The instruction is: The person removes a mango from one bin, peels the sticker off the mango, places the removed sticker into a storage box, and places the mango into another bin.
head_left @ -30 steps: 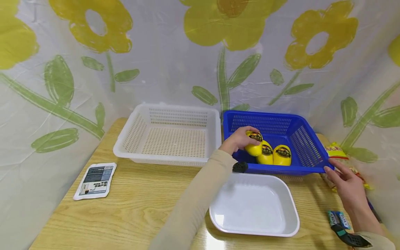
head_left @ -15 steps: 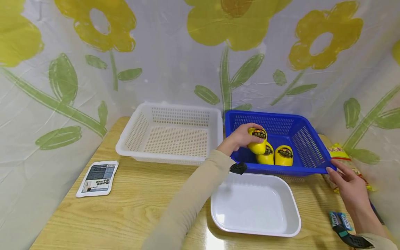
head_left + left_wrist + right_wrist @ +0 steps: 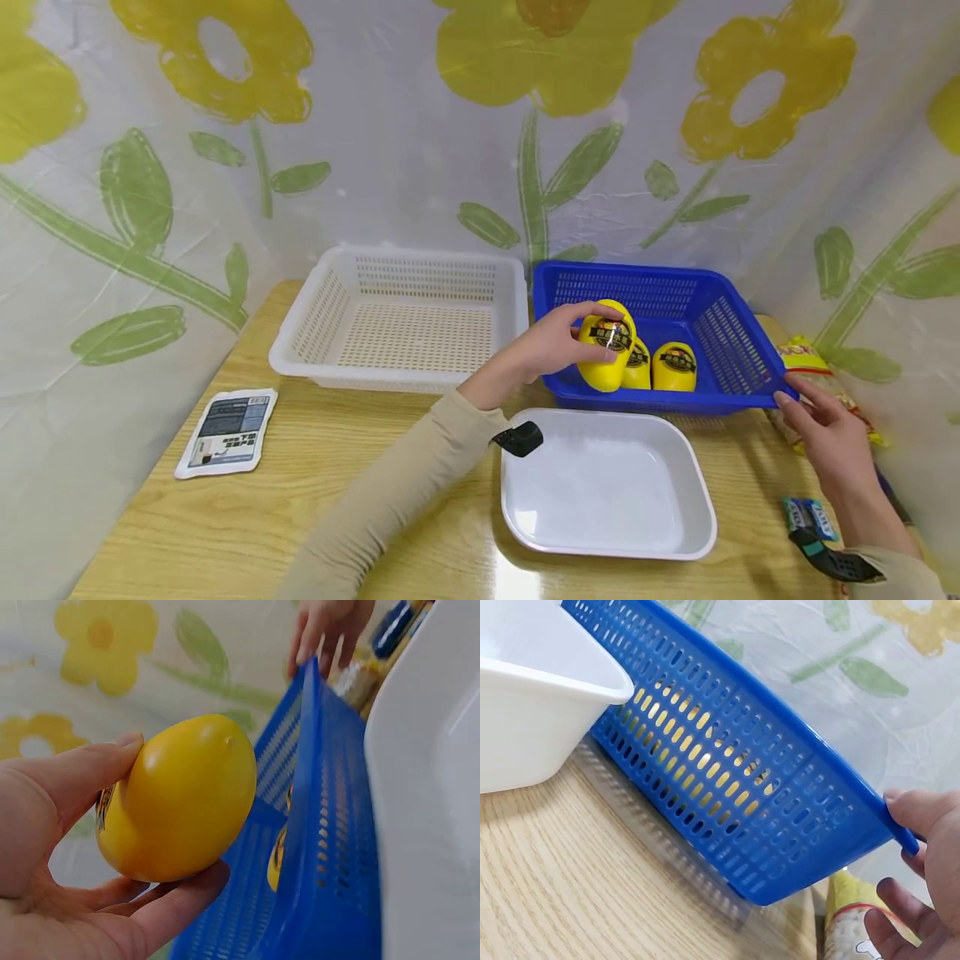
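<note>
My left hand (image 3: 551, 342) grips a smooth yellow mango (image 3: 609, 333) with a dark label, thumb on one side and fingers on the other. In the left wrist view, the mango (image 3: 184, 795) is held above the blue basket's near side. Two more labelled mangoes (image 3: 674, 367) lie inside the blue basket (image 3: 675, 402), one partly hidden behind the held fruit. At the basket's right front corner, my right hand (image 3: 836, 437) pinches the rim; the right wrist view has the thumb (image 3: 922, 808) on top of it.
A white slotted basket (image 3: 401, 379) stands left of the blue one. In front is a white tray (image 3: 607, 483). A flat white packet (image 3: 227, 433) lies left, a snack bag (image 3: 806, 358) and small blue-green packs (image 3: 812, 518) right. A flowered curtain hangs behind.
My left hand has drawn the held mango up and toward me, off the others, to the basket's near rim. The right hand keeps its hold on the basket corner.
</note>
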A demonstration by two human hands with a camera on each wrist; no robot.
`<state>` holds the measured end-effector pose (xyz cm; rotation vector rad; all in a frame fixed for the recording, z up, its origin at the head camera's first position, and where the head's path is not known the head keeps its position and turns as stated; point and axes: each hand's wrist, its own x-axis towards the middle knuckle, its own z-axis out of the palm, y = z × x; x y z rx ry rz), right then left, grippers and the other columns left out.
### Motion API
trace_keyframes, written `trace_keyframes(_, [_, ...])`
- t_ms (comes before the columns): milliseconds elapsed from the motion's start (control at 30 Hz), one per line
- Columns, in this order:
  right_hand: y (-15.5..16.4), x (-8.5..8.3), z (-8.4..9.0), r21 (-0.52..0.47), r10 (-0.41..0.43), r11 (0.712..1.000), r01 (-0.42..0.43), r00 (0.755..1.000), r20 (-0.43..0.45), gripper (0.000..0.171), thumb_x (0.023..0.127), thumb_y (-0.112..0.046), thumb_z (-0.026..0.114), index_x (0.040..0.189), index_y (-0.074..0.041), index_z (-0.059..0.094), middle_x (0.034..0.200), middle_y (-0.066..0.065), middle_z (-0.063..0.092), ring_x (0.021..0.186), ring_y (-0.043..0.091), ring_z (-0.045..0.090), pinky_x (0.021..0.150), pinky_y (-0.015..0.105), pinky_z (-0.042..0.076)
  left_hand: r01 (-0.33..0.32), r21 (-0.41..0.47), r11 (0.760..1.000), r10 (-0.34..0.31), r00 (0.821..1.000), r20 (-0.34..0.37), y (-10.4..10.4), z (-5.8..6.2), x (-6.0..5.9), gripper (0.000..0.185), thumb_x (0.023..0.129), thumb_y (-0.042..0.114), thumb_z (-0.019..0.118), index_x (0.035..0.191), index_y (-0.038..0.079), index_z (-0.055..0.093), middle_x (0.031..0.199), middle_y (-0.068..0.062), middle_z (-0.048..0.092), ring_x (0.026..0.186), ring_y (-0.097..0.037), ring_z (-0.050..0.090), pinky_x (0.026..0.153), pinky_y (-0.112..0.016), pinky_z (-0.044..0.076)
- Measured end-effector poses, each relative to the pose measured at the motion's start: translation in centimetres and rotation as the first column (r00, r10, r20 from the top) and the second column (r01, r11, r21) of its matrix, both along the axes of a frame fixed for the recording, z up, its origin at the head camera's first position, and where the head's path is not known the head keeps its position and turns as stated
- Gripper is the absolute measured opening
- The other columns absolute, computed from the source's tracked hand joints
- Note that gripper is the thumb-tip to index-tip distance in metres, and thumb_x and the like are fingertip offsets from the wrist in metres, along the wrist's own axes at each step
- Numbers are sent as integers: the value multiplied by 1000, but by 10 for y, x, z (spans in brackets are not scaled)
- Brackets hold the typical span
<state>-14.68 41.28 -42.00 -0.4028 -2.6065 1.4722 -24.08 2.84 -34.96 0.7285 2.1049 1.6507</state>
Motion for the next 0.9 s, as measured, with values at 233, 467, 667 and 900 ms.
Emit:
trace_keyframes(233, [0,1,0,-41,3,999,-4,1000,-19,61,96,-40,60,151,-24,39,114,-26,49,84,-13,55,66,8,45,61,-48,997,-63,997,-54,-23,-5,40,46,86,20,76,130,23,62,141,-2,43,115,-28,55,79,-27,55])
trace_keyframes(467, [0,-1,-1,-9,-11,1000,11,1000,-26,61,96,-41,60,151,-24,40,125,-22,48,85,-12,54,67,8,44,67,-83,994,-75,992,-97,-47,-21,74,45,84,23,78,126,25,64,137,1,46,121,-19,49,98,-31,44])
trace_keyframes(667, [0,-1,0,-15,-10,1000,9,1000,-20,60,96,-41,59,151,-26,39,124,-22,49,86,-11,54,66,9,44,68,-114,991,-85,985,-153,-64,-26,96,47,81,25,81,126,26,65,135,1,48,118,-17,47,92,-31,48])
trace_keyframes(900, [-2,-1,-1,-51,-12,999,10,999,-40,59,96,-38,60,150,-25,40,129,-20,48,89,-11,54,68,6,45,74,-66,995,-76,997,-15,-73,-34,106,47,83,21,79,126,28,63,148,-4,39,127,-28,43,82,-26,54])
